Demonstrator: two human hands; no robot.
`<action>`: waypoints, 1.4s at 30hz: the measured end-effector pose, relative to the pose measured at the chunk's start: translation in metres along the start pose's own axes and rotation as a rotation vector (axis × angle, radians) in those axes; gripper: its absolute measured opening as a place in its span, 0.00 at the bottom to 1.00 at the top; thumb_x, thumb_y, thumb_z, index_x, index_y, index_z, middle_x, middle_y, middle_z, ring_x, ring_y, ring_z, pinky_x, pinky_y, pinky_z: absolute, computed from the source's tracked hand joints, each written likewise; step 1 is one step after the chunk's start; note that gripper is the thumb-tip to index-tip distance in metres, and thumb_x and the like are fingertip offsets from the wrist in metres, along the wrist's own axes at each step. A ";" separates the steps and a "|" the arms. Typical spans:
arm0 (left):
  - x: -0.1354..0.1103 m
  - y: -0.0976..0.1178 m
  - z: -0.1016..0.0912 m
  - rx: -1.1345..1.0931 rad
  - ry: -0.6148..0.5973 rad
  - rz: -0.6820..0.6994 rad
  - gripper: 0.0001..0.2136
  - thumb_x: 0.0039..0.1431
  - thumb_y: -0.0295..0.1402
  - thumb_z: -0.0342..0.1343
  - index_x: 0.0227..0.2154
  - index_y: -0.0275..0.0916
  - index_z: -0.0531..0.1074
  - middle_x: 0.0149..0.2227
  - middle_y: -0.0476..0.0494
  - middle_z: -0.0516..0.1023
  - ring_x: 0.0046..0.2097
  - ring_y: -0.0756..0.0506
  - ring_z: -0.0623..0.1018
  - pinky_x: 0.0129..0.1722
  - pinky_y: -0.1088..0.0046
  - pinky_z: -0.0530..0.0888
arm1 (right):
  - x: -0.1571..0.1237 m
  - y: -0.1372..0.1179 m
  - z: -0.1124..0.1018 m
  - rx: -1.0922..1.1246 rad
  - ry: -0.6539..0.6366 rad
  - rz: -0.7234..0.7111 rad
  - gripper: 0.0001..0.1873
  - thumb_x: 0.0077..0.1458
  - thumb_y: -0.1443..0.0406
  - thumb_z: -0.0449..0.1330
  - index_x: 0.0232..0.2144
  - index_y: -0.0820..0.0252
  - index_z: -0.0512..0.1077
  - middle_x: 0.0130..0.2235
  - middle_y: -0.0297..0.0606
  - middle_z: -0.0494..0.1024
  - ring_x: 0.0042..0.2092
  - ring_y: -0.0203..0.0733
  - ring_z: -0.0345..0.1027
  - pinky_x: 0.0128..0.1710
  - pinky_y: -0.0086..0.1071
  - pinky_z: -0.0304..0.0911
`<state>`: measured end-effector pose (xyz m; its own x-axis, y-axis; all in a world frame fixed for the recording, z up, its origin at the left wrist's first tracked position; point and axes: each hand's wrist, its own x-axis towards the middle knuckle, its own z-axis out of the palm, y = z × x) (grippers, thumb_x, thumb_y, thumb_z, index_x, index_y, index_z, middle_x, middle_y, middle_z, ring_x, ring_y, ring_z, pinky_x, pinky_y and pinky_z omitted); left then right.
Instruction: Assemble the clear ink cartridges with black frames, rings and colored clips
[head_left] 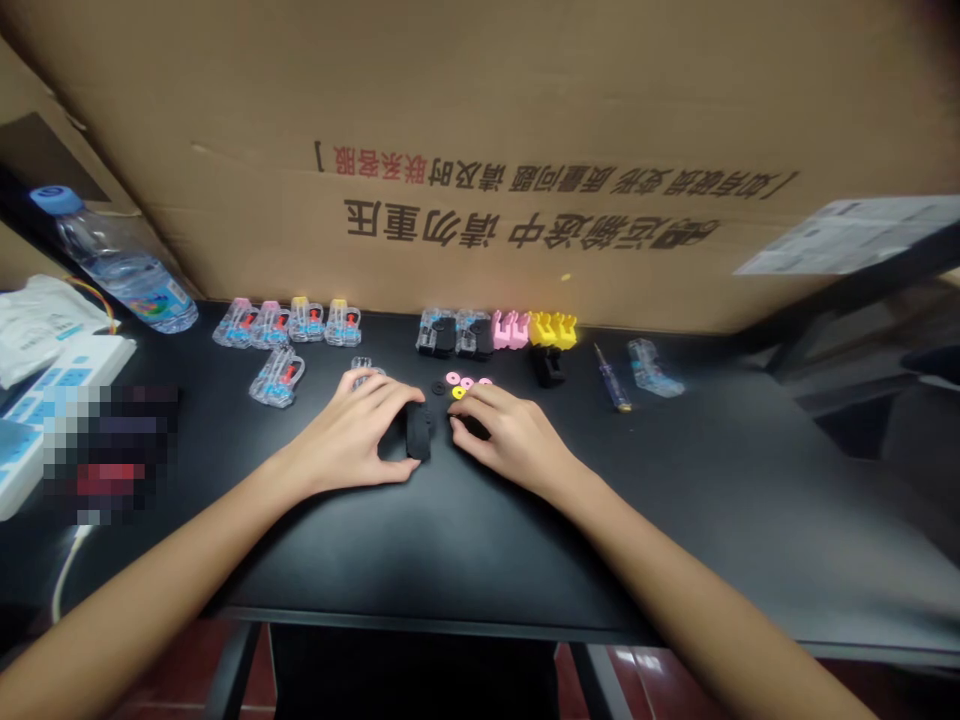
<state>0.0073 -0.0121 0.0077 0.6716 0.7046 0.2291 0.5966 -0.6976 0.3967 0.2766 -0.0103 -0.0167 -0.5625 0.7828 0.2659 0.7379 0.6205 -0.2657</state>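
head view: both hands rest on the black table [675, 480] near its middle. left hand [352, 435] has its grip closed around a small black part [418, 432], thumb below, fingers over the top. right hand [510, 430] lies just at 3 o'clock of that part, fingers curled down over something dark; cannot tell if it is clenched or loose. pink and yellow washers [465, 384] sit at 12 o'clock, just beyond the fingertips. further at 12 o'clock: pink clips [510, 328], yellow clips [553, 328]. clear plastic pieces [289, 325] at 10 o'clock, screwdriver [613, 380] at 2 o'clock, water bottle [120, 262] far at 10 o'clock.
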 end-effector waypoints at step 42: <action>0.001 0.001 -0.001 -0.078 0.027 -0.007 0.26 0.56 0.36 0.66 0.57 0.45 0.68 0.57 0.41 0.80 0.57 0.36 0.78 0.68 0.50 0.59 | 0.005 -0.027 0.006 1.163 0.112 0.428 0.13 0.55 0.60 0.71 0.42 0.58 0.86 0.41 0.40 0.89 0.41 0.46 0.86 0.50 0.41 0.81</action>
<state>0.0082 -0.0114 0.0094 0.6548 0.7133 0.2500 0.5645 -0.6815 0.4657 0.2519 -0.0234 -0.0134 -0.2813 0.9594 0.0183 0.0535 0.0348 -0.9980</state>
